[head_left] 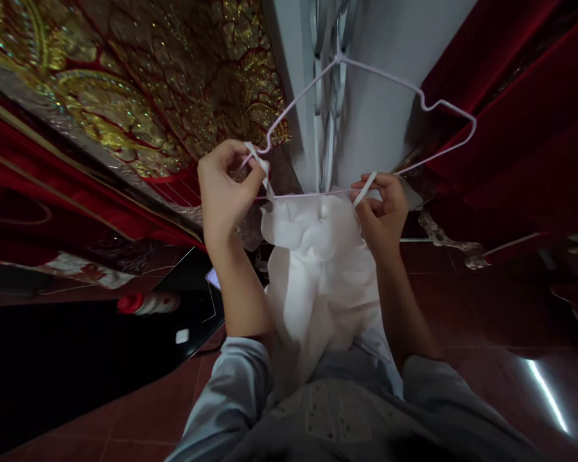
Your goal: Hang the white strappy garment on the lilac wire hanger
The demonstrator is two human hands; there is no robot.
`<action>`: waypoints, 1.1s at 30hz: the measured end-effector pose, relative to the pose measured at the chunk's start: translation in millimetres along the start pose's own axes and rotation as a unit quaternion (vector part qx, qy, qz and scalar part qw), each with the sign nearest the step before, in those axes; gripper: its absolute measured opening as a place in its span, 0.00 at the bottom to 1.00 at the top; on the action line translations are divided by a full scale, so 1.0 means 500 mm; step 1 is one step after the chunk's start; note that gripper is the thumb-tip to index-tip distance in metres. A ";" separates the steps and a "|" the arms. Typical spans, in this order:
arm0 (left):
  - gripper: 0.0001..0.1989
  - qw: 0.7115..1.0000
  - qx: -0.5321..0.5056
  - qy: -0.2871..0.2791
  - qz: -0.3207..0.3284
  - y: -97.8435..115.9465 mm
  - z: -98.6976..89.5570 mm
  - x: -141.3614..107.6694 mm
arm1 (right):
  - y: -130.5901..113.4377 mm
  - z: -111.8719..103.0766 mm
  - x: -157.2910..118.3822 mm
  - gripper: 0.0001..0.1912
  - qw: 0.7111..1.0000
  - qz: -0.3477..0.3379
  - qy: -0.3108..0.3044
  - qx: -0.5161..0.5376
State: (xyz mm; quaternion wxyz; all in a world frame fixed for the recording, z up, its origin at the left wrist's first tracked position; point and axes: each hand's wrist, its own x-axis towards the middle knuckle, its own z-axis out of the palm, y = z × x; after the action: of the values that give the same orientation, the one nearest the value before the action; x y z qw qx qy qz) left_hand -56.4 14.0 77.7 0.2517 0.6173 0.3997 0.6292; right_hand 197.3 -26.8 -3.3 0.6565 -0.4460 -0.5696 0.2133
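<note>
A pale pink hanger (pixel 298 99) hangs in front of me, its top at a metal rack. Beneath its lower bar hangs a white garment (pixel 308 269) with thin white straps. My left hand (pixel 226 186) pinches one strap (pixel 257 157) beside the hanger's left notch, where the strap crosses the wire. Closed on the other strap (pixel 365 188), my right hand (pixel 383 208) is near the right end of the lower bar, below the right notch. The hanger's left end is hidden behind my left hand.
Gold-sequinned red garments (pixel 125 83) hang close on the left, and dark red cloth (pixel 520 141) hangs on the right. Metal rack bars (pixel 325 128) run down the grey wall. A black table (pixel 96 359) at lower left bears a red-capped bottle (pixel 147 303) and a small white case (pixel 182 335).
</note>
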 end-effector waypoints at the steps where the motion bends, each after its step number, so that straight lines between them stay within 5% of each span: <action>1: 0.10 1.000 0.007 -0.006 -0.017 0.004 0.009 0.010 | 0.001 0.000 -0.002 0.17 1.000 0.003 -0.003 -0.005; 5: 0.20 0.993 -0.042 0.062 -0.087 -0.023 0.019 0.017 | -0.002 0.003 -0.007 0.18 1.000 -0.004 -0.003 0.006; 8: 0.14 0.964 -0.156 0.189 -0.106 -0.071 0.027 -0.023 | -0.009 0.014 -0.008 0.18 0.999 -0.001 0.010 0.033; 10: 0.12 0.936 -0.243 0.223 -0.126 -0.095 0.049 -0.065 | -0.014 0.024 -0.010 0.16 0.999 0.005 0.010 0.049; 14: 0.22 0.950 -0.253 0.140 -0.121 -0.101 0.115 -0.134 | -0.017 0.039 -0.021 0.13 0.999 0.005 -0.002 0.044; 18: 0.22 0.953 -0.261 0.141 -0.063 -0.088 0.142 -0.141 | 0.005 0.014 -0.030 0.22 0.998 -0.042 -0.037 0.009; 21: 0.21 0.952 -0.257 0.154 -0.068 -0.083 0.125 -0.126 | 0.048 -0.049 -0.001 0.30 0.992 -0.102 0.065 -0.016; 23: 0.19 0.952 -0.243 0.172 -0.068 -0.080 0.110 -0.118 | 0.079 -0.103 0.043 0.29 0.972 -0.141 0.187 -0.007; 25: 0.18 0.951 -0.246 0.179 -0.052 -0.078 0.102 -0.114 | 0.097 -0.150 0.096 0.24 0.958 -0.161 0.238 -0.007; 28: 0.18 0.944 -0.283 0.167 -0.037 -0.075 0.101 -0.113 | 0.082 -0.183 0.165 0.20 0.971 -0.155 0.176 -0.037; 33: 0.18 0.936 -0.304 0.165 -0.069 -0.076 0.108 -0.118 | -0.009 -0.160 0.216 0.18 0.978 -0.153 0.006 -0.144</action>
State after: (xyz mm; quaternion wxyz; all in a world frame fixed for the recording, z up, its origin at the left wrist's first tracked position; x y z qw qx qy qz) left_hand -3.7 -2.3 8.4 0.4002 0.3700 0.2670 0.7948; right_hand 299.4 28.6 64.4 0.6139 -0.4450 -0.6516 0.0231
